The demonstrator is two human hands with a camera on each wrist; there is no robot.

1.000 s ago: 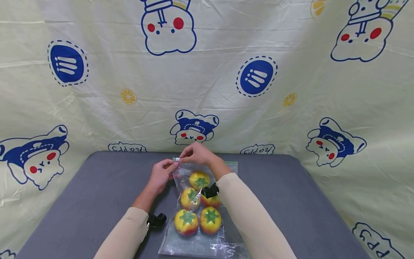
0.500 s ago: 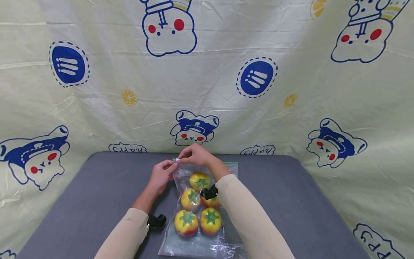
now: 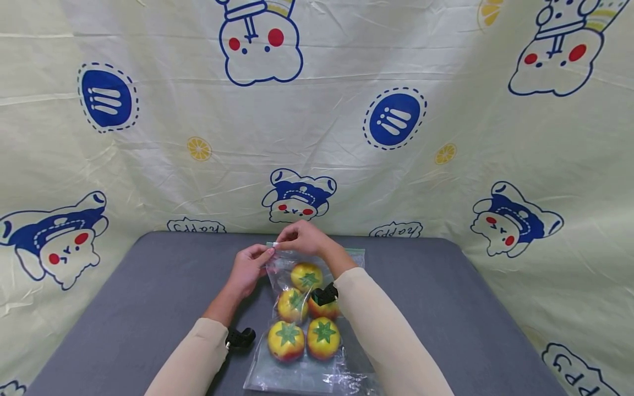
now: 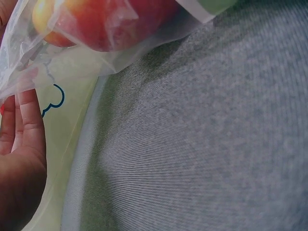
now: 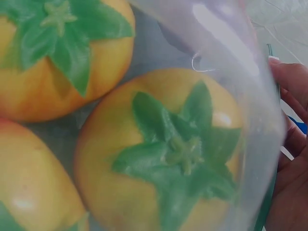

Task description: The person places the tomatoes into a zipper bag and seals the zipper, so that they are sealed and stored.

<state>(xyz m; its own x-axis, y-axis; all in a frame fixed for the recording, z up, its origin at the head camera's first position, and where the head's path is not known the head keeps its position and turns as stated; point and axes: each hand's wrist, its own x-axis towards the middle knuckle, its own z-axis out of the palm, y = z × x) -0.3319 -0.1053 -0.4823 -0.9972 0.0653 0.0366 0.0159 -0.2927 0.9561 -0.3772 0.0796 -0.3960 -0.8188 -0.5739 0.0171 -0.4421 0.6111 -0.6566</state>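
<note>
A clear zip bag (image 3: 292,379) lies on the table with several yellow-and-red fruits (image 3: 285,342) in it, shaped like persimmons, with green star-shaped leaf tops. At the bag's far left corner, my left hand (image 3: 246,269) pinches the edge between thumb and forefinger; its other fingers reach behind the plastic in the left wrist view. Right beside it, my right hand (image 3: 304,239) pinches the small white slider (image 5: 273,59) on the zip strip. Its forearm crosses over the bag's right side and partly covers one fruit. Close up, a fruit (image 5: 159,110) fills much of the right wrist view.
The table has a grey cloth cover (image 3: 421,308). Behind it and at both sides hangs a pale patterned curtain (image 3: 317,121). A black wrist camera (image 3: 240,337) sits by the left sleeve, another black camera (image 3: 325,295) by the right, above the fruits.
</note>
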